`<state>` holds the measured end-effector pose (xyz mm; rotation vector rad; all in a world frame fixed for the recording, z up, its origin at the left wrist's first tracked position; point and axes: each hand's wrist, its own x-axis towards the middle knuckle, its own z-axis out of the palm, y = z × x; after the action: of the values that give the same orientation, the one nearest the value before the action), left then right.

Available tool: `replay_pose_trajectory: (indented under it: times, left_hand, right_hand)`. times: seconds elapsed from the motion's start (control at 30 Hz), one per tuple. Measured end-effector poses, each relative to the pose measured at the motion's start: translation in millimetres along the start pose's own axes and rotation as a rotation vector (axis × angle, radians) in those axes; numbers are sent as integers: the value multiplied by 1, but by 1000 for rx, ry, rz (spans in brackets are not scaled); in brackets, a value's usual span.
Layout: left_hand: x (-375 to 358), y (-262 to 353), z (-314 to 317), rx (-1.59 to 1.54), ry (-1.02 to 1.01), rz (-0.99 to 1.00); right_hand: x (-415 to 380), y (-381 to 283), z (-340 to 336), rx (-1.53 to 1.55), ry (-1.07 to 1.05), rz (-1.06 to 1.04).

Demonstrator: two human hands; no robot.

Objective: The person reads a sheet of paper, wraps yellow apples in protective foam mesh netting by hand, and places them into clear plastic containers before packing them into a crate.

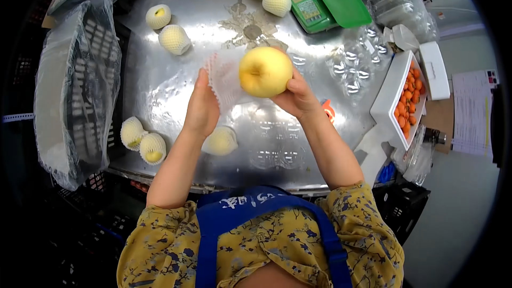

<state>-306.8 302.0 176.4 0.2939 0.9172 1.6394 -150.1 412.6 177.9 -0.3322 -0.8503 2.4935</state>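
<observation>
In my right hand [298, 96] is a round yellow fruit [264, 73], bare, with its dimpled end facing up. The fingers wrap round its right side and underside. My left hand [204, 108] is closed on a white foam net [226, 77], which hangs beside the fruit on its left and is blurred. Part of the left fingers is hidden behind the net. Just below that hand, on the metal table [213, 29], lies a netted fruit [220, 141]. A clear plastic clamshell [277, 141] sits below the bare fruit.
Netted fruits [175, 39] lie in pairs around the table. At the back stands a green scale [309, 8]. More clear clamshells [360, 61] are to the right, beside a white box [385, 98] of small orange fruits [409, 98]. A plastic-lined crate [80, 90] borders the left side.
</observation>
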Motion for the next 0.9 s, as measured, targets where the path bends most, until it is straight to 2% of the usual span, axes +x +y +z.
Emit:
replay_pose_trajectory:
  times: [0.07, 0.1, 0.2, 0.23, 0.33, 0.37, 0.43, 0.47, 0.5, 0.53, 0.57, 0.6, 0.63, 0.73, 0.8, 0.87, 0.9]
  left_hand:
    - [-21, 0, 7, -89, -50, -279]
    - [-27, -5, 4, -46, -106, -370]
    - [-44, -15, 11, -287, -243, -526]
    - [-47, -17, 11, -339, -339, -529]
    - [-59, -29, 13, -103, -285, -459]
    - [-67, -32, 12, -120, -288, -438]
    - [-82, -38, 12, -150, -305, -393]
    - [-90, -42, 12, -175, -351, -437]
    - [-100, -47, 8, -203, -399, -485]
    - [-109, -54, 3, -231, -446, -533]
    - [-117, -64, -7, -228, -483, -567]
    - [-125, -69, -14, -200, -485, -604]
    - [-132, -73, -19, -170, -489, -637]
    - [-143, -74, -22, -87, -457, -633]
    - [-145, -68, -13, -107, -418, -587]
    - [-137, -59, -3, 119, -389, -416]
    - [-132, -57, 0, 232, -372, -328]
  right_hand:
    - [-18, 1, -3, -70, -37, -35]
    - [-26, 4, -4, -247, 38, -73]
    - [-52, 9, 7, -873, -26, -338]
    - [-60, 11, 7, -1151, -53, -381]
    - [-83, 5, 12, -1369, -158, -368]
    - [-92, 7, 5, -1138, -93, -307]
    - [-103, 21, -3, -516, 180, -153]
    - [-110, 30, -9, -201, 312, -77]
    - [-117, 49, -12, -148, 264, 65]
    - [-129, 64, -4, 70, 350, 314]
    - [-136, 75, 3, 148, 468, 574]
    - [-138, 90, 2, 44, 470, 648]
    - [-151, 90, 14, -116, 336, 555]
    - [-162, 83, 12, 286, 180, 455]
    - [-164, 79, 6, 47, 262, 392]
    - [-163, 77, 3, -254, 358, 292]
    - [-161, 71, 1, -536, 428, 239]
